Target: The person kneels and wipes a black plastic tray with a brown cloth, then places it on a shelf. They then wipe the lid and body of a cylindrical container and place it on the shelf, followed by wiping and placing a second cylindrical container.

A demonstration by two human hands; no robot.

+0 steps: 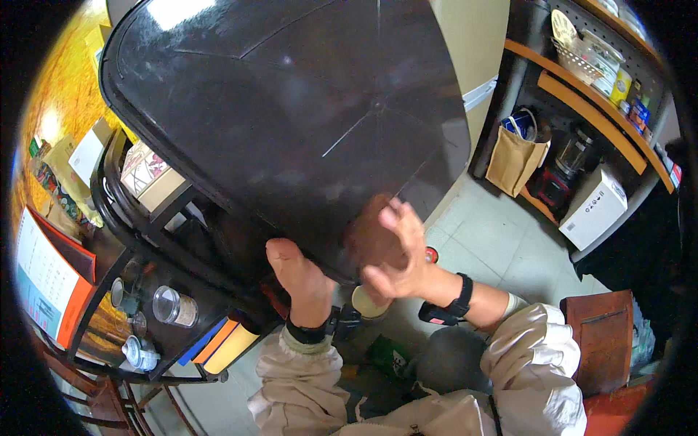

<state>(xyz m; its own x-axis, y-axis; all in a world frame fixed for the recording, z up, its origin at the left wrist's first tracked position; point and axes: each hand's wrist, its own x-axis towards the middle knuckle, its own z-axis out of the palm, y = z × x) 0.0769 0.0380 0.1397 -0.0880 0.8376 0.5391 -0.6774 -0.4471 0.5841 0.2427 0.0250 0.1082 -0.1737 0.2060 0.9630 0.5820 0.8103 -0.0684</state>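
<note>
A large dark, glossy tabletop with rounded corners and thin crease-like lines fills the upper middle. My left hand is at its near edge, seen mostly from the back, its fingers largely hidden. To its right, my right hand hovers over the near right part with thumb and fingers spread apart. Beside those fingers is a blurred reddish-brown patch; I cannot tell whether it is a reflection or an object. Below and between the hands is a pale round container. Black bands circle both wrists.
At left, a dark shelf holds a clear jar, upright folders and a standing calendar. On the right, a shelf unit carries a woven basket, paper bag, blender and white box. A wooden stool stands lower right.
</note>
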